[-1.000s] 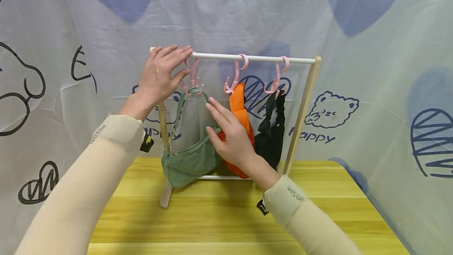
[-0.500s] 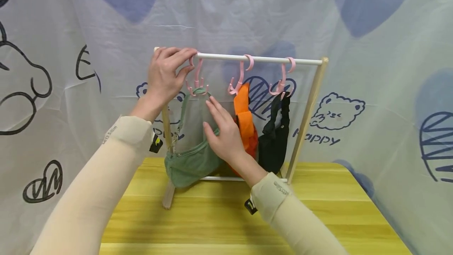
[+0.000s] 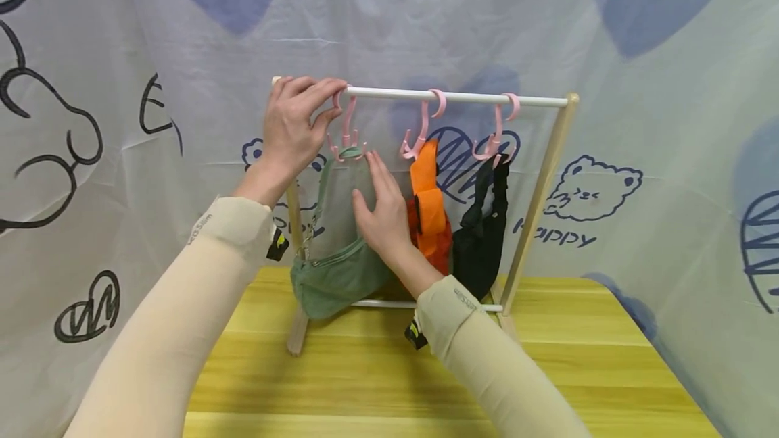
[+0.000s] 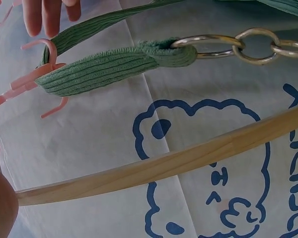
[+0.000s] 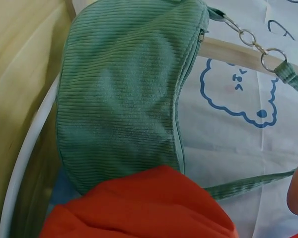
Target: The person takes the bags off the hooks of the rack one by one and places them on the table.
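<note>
In the head view, my left hand [image 3: 298, 124] curls its fingers over the left end of the white rail [image 3: 389, 92], beside the top of a pink hook [image 3: 348, 127]. Its thumb bends beneath, close to the hook. From this hook hangs a green corduroy shoulder bag [image 3: 341, 279] by its strap [image 4: 99, 74], which has a chain link section [image 4: 258, 47]. My right hand [image 3: 385, 211] has mostly straight fingers, their tips beside the strap just right of the hook. Whether they touch the strap I cannot tell. In the right wrist view the bag body [image 5: 124, 94] shows its zip side.
Two more pink hooks [image 3: 420, 134] on the rail bear an orange-red bag [image 3: 429, 211] and a black bag [image 3: 481, 242]. The rack's wooden right post [image 3: 541, 195] stands on a yellow wood-grain table [image 3: 548, 370]. A printed curtain [image 3: 608, 100] hangs behind.
My right hand has risen a little along the strap towards the hook. My left fingers bend more over the rail. The whole scene has shifted rightward in the head view.
</note>
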Demonstrator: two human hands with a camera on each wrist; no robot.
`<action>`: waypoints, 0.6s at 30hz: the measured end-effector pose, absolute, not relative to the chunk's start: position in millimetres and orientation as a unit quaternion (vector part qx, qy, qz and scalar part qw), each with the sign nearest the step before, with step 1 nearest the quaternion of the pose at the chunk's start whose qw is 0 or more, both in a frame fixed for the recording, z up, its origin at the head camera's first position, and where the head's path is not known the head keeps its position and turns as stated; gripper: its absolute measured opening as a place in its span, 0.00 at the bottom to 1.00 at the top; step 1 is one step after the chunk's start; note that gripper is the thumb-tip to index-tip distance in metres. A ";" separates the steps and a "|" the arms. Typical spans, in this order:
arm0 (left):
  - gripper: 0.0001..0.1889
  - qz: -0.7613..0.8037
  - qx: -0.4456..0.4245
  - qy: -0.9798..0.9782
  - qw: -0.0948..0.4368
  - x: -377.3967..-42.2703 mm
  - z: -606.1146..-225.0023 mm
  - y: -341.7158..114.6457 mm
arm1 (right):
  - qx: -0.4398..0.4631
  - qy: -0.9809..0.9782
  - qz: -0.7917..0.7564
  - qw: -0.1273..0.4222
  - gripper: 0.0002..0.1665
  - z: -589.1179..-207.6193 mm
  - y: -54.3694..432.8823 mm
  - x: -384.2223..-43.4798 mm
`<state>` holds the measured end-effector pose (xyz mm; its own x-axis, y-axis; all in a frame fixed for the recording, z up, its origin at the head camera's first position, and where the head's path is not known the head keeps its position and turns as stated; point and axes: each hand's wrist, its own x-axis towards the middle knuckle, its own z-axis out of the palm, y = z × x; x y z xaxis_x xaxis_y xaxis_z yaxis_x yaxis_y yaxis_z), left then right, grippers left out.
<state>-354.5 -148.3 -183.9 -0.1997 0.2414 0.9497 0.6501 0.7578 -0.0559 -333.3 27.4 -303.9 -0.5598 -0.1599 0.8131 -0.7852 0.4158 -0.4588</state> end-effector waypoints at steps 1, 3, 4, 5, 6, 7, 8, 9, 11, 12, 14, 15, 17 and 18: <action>0.18 -0.183 -0.295 -0.754 0.558 -354.3 -183.7 -148.4 | 0.306 -0.766 0.447 0.347 0.39 -302.7 25.9 -334.5; 0.18 -0.184 -0.295 -0.756 0.555 -353.6 -183.5 -149.1 | 0.298 -0.770 0.454 0.335 0.39 -300.6 23.3 -337.2; 0.18 -0.183 -0.295 -0.757 0.554 -353.6 -183.7 -149.0 | 0.294 -0.772 0.455 0.333 0.39 -300.2 22.6 -339.1; 0.18 -0.184 -0.295 -0.757 0.553 -353.5 -184.0 -149.0 | 0.290 -0.772 0.458 0.331 0.39 -299.8 22.0 -341.0; 0.18 -0.184 -0.295 -0.758 0.552 -353.3 -184.3 -149.0 | 0.286 -0.774 0.459 0.330 0.39 -299.7 21.3 -343.1; 0.18 -0.184 -0.296 -0.758 0.552 -353.2 -184.5 -149.2 | 0.282 -0.776 0.459 0.328 0.38 -299.8 20.6 -345.4; 0.18 -0.185 -0.296 -0.757 0.552 -353.2 -184.7 -149.3 | 0.278 -0.776 0.460 0.328 0.37 -299.8 20.0 -347.6; 0.18 -0.183 -0.297 -0.756 0.553 -353.0 -184.8 -149.4 | 0.276 -0.776 0.462 0.329 0.37 -299.9 19.4 -349.8; 0.18 -0.185 -0.298 -0.754 0.555 -353.7 -184.7 -149.6 | 0.271 -0.775 0.466 0.330 0.35 -300.1 18.3 -353.8; 0.18 -0.186 -0.298 -0.753 0.556 -353.8 -184.6 -149.4 | 0.268 -0.773 0.470 0.330 0.34 -300.3 17.8 -355.5; 0.18 -0.185 -0.299 -0.752 0.558 -354.4 -184.4 -149.3 | 0.264 -0.766 0.484 0.332 0.32 -300.8 17.3 -358.0; 0.19 -0.182 -0.300 -0.752 0.559 -354.6 -184.3 -149.3 | 0.261 -0.761 0.493 0.331 0.31 -301.0 17.1 -358.8; 0.19 -0.183 -0.299 -0.751 0.559 -355.1 -184.4 -149.1 | 0.258 -0.748 0.515 0.329 0.30 -301.4 16.7 -359.8; 0.18 -0.184 -0.299 -0.752 0.559 -355.1 -184.7 -149.0 | 0.256 -0.742 0.527 0.327 0.29 -301.6 16.5 -360.0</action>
